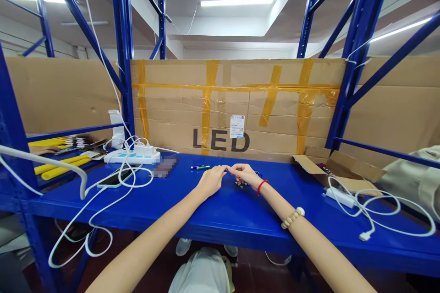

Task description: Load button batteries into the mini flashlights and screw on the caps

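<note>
Lettering reading "LED" (220, 140) is showing in bold black across the taped cardboard panel (237, 100) standing at the back of your blue shelf (220, 210), and a small white label (237, 126) is sitting just above the last letters, its print too fine to read. You are stretching both arms forward and bringing your hands together at the middle of the shelf: your left hand (211, 178) and your right hand (244, 174) are meeting fingertip to fingertip, each pinching closed on one small dark piece (227, 169) held between them, too small to identify. A little cluster of dark round parts (241, 184) is lying on the shelf just under your right hand, and a green pen (200, 167) is resting just beyond your left hand. You are wearing a red cord (261, 187) and a bead bracelet (292, 218) on your right wrist. To your right, an open cardboard box (338, 170) is sitting with its flaps spread, its contents mostly hidden. To your left, a white power strip (132, 156) is carrying chargers, and a phone (113, 178) is lying among white cables.
</note>
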Motion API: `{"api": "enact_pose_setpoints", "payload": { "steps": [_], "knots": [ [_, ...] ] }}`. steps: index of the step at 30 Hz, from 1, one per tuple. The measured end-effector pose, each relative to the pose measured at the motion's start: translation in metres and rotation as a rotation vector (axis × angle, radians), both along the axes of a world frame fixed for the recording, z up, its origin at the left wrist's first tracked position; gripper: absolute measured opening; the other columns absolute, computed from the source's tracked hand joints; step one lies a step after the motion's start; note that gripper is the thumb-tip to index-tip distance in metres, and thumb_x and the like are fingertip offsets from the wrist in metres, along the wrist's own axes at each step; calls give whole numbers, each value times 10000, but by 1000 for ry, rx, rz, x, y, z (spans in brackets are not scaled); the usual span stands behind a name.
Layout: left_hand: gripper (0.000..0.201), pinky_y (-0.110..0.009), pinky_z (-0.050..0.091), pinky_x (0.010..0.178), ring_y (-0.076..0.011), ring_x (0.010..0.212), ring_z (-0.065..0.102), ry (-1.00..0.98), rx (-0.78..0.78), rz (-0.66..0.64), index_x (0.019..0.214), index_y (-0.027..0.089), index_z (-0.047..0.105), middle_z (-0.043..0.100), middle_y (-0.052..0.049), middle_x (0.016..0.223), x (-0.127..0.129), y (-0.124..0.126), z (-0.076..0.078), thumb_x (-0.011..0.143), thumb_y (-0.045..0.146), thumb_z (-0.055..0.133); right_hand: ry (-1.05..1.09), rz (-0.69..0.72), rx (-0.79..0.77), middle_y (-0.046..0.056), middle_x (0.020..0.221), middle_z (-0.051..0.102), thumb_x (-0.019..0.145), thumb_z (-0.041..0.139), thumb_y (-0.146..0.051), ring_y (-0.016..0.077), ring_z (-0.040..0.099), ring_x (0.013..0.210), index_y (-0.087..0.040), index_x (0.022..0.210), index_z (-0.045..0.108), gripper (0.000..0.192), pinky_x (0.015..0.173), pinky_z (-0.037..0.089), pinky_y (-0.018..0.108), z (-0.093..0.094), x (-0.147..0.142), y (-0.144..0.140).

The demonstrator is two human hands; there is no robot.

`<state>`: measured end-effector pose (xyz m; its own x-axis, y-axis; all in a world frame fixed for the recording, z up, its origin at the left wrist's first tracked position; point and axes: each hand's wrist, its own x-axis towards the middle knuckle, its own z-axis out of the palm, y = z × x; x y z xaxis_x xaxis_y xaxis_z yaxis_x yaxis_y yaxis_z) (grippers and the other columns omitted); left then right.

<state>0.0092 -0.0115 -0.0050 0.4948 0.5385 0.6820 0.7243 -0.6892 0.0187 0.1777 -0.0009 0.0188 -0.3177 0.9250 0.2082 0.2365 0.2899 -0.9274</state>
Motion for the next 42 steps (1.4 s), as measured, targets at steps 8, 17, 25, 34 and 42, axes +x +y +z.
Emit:
{"api": "enact_pose_setpoints", "payload": {
  "steps": [8,17,25,34,42],
  "knots": [
    [220,-311,485,798,-195,951,597,-7,-34,25,1090,157,489,629,-76,1006,1,-2,1,912,154,359,6,-4,39,-57,557,490,856,574,-322,27,405,399,-96,709,550,271,379,325,142,-1,-1,1],
    [220,-303,491,756,-194,942,605,-1,-73,60,1100,153,480,627,-73,1029,1,-4,4,927,167,345,24,5,55,-47,603,506,863,570,-280,20,403,410,-89,760,561,217,374,320,132,-2,-2,4],
    [205,-310,491,749,-173,897,612,1,-107,91,1094,121,495,626,-72,1011,0,-6,7,921,161,393,7,19,71,-45,603,522,832,609,-263,20,408,407,-88,814,587,178,371,318,129,-5,0,8],
    [191,-306,492,718,-164,870,607,19,-120,82,1058,119,522,619,-65,1007,0,-6,7,924,170,396,4,9,163,-9,695,591,753,679,-337,23,432,421,-95,909,612,295,388,346,147,-5,3,10],
    [204,-294,480,733,-172,920,599,22,-118,43,1081,134,501,609,-71,1055,0,-8,7,931,181,370,-38,-5,268,-13,649,598,719,698,-376,38,447,425,-96,809,622,304,417,380,172,-4,8,13]
  ]
}}
